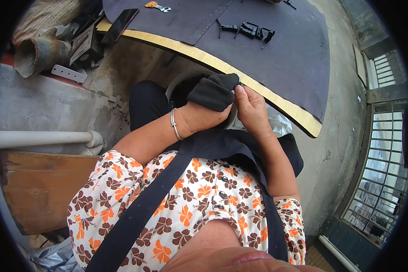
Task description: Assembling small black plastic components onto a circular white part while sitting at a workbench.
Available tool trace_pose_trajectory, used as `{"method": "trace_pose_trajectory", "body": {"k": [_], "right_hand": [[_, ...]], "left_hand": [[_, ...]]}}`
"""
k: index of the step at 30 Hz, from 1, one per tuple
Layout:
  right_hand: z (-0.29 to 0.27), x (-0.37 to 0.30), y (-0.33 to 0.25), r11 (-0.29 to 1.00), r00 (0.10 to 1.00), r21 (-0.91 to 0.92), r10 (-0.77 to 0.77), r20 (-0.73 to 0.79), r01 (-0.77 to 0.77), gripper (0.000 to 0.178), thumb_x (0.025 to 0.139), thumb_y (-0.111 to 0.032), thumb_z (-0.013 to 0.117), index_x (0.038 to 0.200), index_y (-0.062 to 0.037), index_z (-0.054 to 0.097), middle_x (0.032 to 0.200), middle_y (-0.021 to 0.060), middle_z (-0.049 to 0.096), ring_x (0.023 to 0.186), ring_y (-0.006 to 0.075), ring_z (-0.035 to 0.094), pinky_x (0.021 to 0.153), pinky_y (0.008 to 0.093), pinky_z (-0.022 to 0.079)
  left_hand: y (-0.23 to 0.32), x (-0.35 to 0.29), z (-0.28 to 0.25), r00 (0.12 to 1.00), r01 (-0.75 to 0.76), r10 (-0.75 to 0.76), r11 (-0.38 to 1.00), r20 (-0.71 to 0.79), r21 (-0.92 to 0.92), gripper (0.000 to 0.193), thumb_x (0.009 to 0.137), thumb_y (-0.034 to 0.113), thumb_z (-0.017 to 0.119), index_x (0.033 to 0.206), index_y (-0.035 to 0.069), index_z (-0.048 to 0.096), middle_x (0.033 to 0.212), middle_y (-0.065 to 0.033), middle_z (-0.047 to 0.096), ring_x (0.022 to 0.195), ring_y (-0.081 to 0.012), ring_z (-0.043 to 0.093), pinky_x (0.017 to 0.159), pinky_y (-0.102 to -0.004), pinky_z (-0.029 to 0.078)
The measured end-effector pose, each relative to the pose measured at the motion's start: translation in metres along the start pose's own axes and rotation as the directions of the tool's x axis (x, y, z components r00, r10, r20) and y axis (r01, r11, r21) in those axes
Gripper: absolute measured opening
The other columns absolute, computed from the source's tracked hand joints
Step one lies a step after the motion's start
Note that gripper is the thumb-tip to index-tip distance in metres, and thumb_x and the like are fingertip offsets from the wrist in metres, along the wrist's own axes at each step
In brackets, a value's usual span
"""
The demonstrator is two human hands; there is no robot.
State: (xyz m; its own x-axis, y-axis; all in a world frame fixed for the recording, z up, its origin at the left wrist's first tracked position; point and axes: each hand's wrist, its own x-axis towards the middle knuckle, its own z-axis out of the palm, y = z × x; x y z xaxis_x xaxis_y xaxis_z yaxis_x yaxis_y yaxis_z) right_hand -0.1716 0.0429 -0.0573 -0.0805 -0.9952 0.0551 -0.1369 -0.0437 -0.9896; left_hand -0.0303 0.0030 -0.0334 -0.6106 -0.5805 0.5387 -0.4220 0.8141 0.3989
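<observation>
My left hand (pixel 204 117), with a silver bangle at its wrist, is closed on a folded piece of soft black cloth (pixel 211 94). The cloth covers most of its fingers. Right beside it, my right hand (pixel 253 109) has thumb and forefinger pinched together at the cloth's right edge. Whatever sits between those fingertips is too small to make out. Both hands are held close to each other at the table's near edge, above my lap.
The table (pixel 276 68) has a dark cover and yellow rim. On it lie black linked parts (pixel 249 31), a small orange-handled metal tool (pixel 158 7) and a phone (pixel 121 25). Below stands a round dark container (pixel 177 86). A rusty pipe piece (pixel 43 54) lies left.
</observation>
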Motion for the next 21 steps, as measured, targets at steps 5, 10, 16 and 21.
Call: {"method": "trace_pose_trajectory", "body": {"k": [5,10,16,21], "right_hand": [[-0.008,0.001,-0.011,0.997,1.0,0.08,-0.02,-0.005,0.021,0.025,0.095,-0.022,0.048,0.079,-0.004,0.056,0.064,-0.0067,0.046,0.058,0.003,0.041,0.053,0.0194,0.035],[-0.024,0.0,-0.012,0.991,0.997,-0.105,-0.077,0.005,0.077,0.014,0.087,-0.01,0.058,0.094,0.0021,0.061,0.077,-0.0008,0.059,0.07,0.0062,0.052,0.065,0.0206,0.043],[-0.037,-0.001,-0.025,0.916,0.958,-0.284,-0.259,0.12,0.283,0.012,0.083,-0.003,0.06,0.093,0.0014,0.063,0.074,-0.0006,0.06,0.07,0.0051,0.052,0.064,0.0202,0.043],[-0.035,0.004,-0.026,0.998,0.99,0.0,-0.06,0.131,0.06,0.01,0.085,-0.008,0.062,0.083,0.0015,0.059,0.068,-0.005,0.051,0.062,0.0055,0.044,0.056,0.0212,0.039]], "left_hand": [[0.0,0.01,-0.003,0.991,-0.057,0.042,0.992,-0.129,-0.115,0.011,0.079,0.005,0.059,0.086,-0.004,0.06,0.094,-0.0186,0.06,0.082,-0.0297,0.059,0.075,-0.0375,0.047],[-0.012,0.014,-0.011,0.909,0.366,-0.38,0.525,0.173,-0.768,0.021,0.09,0.01,0.051,0.107,-0.002,0.053,0.089,-0.0058,0.059,0.075,-0.0111,0.055,0.068,-0.0238,0.046],[-0.008,0.012,-0.014,0.907,0.401,-0.362,0.581,0.216,-0.709,0.03,0.09,0.009,0.049,0.117,-0.003,0.048,0.092,-0.0045,0.06,0.077,-0.0073,0.054,0.066,-0.0213,0.045],[-0.012,0.014,-0.012,0.989,0.144,-0.085,0.767,0.123,-0.626,0.029,0.086,0.008,0.049,0.113,-0.004,0.051,0.092,-0.0064,0.061,0.081,-0.0118,0.055,0.072,-0.0262,0.046]]}}
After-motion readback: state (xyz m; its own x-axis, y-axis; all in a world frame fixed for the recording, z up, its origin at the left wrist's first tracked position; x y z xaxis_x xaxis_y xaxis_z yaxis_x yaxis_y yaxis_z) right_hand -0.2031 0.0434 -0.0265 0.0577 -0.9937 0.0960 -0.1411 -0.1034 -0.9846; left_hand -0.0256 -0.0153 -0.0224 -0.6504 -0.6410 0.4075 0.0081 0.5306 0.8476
